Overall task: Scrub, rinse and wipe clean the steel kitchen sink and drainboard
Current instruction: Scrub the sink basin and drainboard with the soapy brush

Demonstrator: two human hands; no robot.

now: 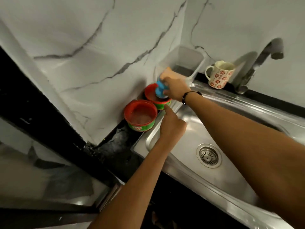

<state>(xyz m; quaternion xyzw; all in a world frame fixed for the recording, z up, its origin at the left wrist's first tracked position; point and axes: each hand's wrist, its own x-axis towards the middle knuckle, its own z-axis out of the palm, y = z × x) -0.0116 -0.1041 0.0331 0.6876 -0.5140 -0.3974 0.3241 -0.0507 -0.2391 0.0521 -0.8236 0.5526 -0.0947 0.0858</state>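
Though motion blurs it, the right hand [175, 88] grips a blue scrubber [159, 89] over a round red tub [157, 98]; the left hand [171, 124] points one finger, others curled, above the steel sink [231, 171].

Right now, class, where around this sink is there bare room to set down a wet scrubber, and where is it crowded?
Free: the sink basin floor around the drain strainer, and the steel front rim. Crowded: the back left corner, where two red soap tubs, both hands and the clear plastic container cluster. The flowered mug and tap fill the back ledge.
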